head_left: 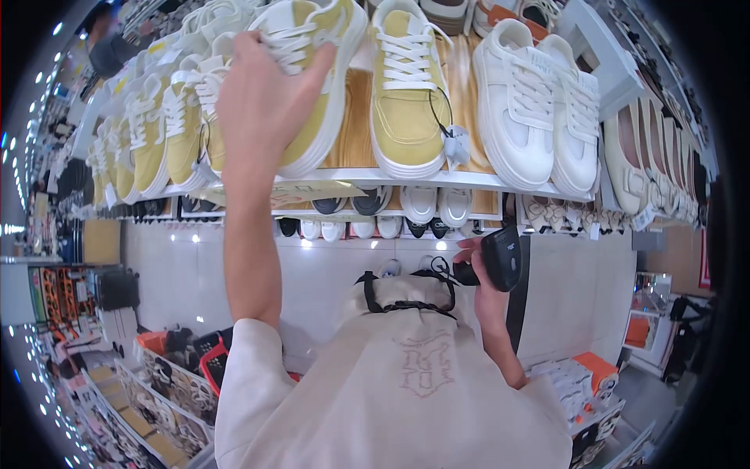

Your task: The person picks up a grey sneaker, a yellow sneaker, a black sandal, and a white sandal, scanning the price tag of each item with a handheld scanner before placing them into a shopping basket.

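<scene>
Left hand [266,102] gripping yellow shoe [316,113], toe toward wearer [351,399], long axis receding

No wording can be read for sure — the red print [426,365] on the beige shirt [332,391], the tiny pale mark [511,244] on the black handheld device [500,266] and the lettering on the yellow card [312,190] under the shelf edge [476,180] are all too faint or small.

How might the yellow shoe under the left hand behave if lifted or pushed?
The yellow shoe would probably give slightly when squeezed, as its upper looks soft. Its thick white sole suggests a stiffer base that should bend little. The white laces look pliable and may shift under the left hand.
</scene>
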Action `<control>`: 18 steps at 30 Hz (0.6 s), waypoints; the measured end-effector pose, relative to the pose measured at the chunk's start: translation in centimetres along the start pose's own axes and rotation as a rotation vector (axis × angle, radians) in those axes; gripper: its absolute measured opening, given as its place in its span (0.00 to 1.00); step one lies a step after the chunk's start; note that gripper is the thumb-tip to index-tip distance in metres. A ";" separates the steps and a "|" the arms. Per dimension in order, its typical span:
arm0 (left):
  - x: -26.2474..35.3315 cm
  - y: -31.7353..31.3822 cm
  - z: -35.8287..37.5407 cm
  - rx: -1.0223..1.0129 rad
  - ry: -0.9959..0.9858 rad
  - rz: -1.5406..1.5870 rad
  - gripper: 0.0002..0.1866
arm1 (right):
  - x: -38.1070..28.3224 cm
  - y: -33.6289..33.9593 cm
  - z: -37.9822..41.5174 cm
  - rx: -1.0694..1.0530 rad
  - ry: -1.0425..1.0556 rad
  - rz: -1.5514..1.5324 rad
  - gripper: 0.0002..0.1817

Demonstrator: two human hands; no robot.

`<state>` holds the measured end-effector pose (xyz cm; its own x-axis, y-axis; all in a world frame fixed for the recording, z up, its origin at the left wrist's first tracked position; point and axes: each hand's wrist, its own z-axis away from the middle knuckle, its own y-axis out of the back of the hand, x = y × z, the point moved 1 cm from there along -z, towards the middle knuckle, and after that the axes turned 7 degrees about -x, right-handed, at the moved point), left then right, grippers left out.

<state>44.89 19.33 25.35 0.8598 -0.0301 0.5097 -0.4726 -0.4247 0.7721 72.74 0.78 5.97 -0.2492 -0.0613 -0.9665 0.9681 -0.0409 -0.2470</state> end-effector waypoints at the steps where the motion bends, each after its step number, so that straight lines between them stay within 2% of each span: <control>1: 0.4 -0.3 -0.3 -0.013 0.024 -0.148 0.43 | -0.1 0.3 -0.3 -0.008 -0.031 -0.014 0.14; 4: 0.4 -1.8 -0.3 -0.031 0.019 -0.249 0.40 | -0.3 1.3 -0.8 -0.075 -0.026 0.006 0.13; 12: 1.6 -4.7 0.5 0.020 0.036 -0.274 0.39 | -2.2 3.3 -2.1 -0.176 -0.134 0.022 0.11; 14: 1.4 -5.0 0.6 0.025 0.066 -0.295 0.39 | -2.3 3.5 -2.4 -0.263 -0.144 0.041 0.10; 16: 1.4 -5.4 0.9 0.011 0.083 -0.264 0.45 | -1.9 3.6 -2.7 -0.315 -0.143 0.034 0.10; 18: 1.6 -4.9 2.0 -0.011 0.121 -0.247 0.47 | -1.5 3.9 -3.0 -0.359 -0.189 0.064 0.11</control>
<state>49.01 19.52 21.63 0.9203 0.1813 0.3467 -0.2545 -0.3957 0.8824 76.94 3.70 6.24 -0.1559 -0.2357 -0.9592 0.9206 0.3174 -0.2276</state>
